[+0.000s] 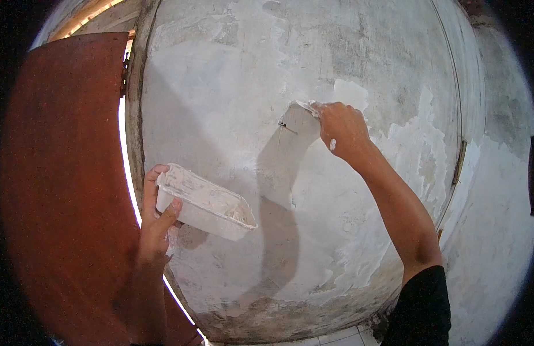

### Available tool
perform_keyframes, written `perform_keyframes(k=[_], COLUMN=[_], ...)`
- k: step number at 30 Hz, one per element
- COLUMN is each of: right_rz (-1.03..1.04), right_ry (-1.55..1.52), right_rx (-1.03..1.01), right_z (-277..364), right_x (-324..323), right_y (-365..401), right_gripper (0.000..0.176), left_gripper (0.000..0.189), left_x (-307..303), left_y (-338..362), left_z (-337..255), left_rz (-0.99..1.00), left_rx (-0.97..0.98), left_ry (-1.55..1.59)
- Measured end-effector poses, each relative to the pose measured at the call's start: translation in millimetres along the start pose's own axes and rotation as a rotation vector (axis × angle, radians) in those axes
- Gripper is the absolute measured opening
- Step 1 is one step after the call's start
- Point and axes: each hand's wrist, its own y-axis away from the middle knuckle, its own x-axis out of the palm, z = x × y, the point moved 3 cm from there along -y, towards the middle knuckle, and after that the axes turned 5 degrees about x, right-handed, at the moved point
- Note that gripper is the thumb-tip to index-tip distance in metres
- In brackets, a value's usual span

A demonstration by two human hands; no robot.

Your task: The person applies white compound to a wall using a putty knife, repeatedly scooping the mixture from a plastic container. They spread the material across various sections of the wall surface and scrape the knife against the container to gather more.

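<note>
My left hand (154, 222) grips one end of a long white plastic tub (206, 221), thumb on the near side and fingers around the far corner. Its rim and inner sides are smeared with white putty (239, 213), thickest at the right end. Higher up, my right hand (343, 128) is closed around a putty knife (305, 106), whose blade lies against the patchy grey-white wall (220, 109). The knife's handle is mostly hidden in my fist. White putty spots the back of this hand. Just below the blade, a small nail-like piece (288, 128) sticks out of the wall.
A reddish-brown door (65, 184) stands at the left, with bright light through the gap at its edge. Rough bare patches and fresh white areas mark the wall. A thin cable (451, 43) runs down the right side. Floor tiles (342, 336) show at the bottom.
</note>
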Motion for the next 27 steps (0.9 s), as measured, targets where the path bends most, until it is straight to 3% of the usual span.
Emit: perform_keyframes(k=[4,7,13,15,16,19,21,22,23,25,26,27], right_rz=[-0.049,0.032,0.079,0.213,0.207,0.050,-0.209,-0.362,-0.363,0.040,-0.088,-0.084], right_ry=[-0.015,0.033,-0.039,-0.075,-0.075,-0.122,-0.190,-0.156,-0.156,0.016,0.037,0.039], right_rx=[-0.008,-0.006,-0.192,-0.104,-0.101,0.038,0.108,0.048,0.051,0.064,-0.017,-0.011], right_z=[1.0,12.3,35.8,34.5,32.8,17.4,7.8,7.1,9.0,19.9,28.5,33.8], right_x=[19.2,35.4,48.3,42.1,36.5,21.8,20.5,27.2,37.0,71.8,90.0,101.5], right_y=[-0.8,19.2,64.2,63.8,61.4,45.0,33.0,29.7,28.5,29.5,40.0,51.6], right_gripper=[0.021,0.017,0.012,0.037,0.037,0.037,0.034,0.032,0.032,0.032,0.022,0.022], left_gripper=[0.065,0.067,0.060,0.059,0.057,0.057,0.057,0.058,0.058,0.060,0.060,0.061], left_x=[-7.0,-11.8,-16.3,-14.8,-14.3,-18.2,-17.5,-17.3,-17.8,-20.1,-21.3,-23.3], left_y=[0.4,3.1,8.4,9.2,8.8,7.6,7.9,8.4,9.2,11.5,13.0,14.1], left_z=[11.0,9.5,10.5,8.5,8.3,11.4,9.8,9.4,9.1,9.2,10.6,11.8], left_rz=[0.032,0.028,-0.039,-0.031,-0.024,0.010,0.010,0.010,0.012,0.006,0.011,0.003], left_rx=[0.004,0.011,-0.059,-0.055,-0.052,-0.021,-0.018,-0.019,-0.019,-0.001,-0.004,-0.001], left_ry=[0.019,-0.017,0.058,0.073,0.092,0.084,0.068,0.054,0.053,0.000,0.002,0.057])
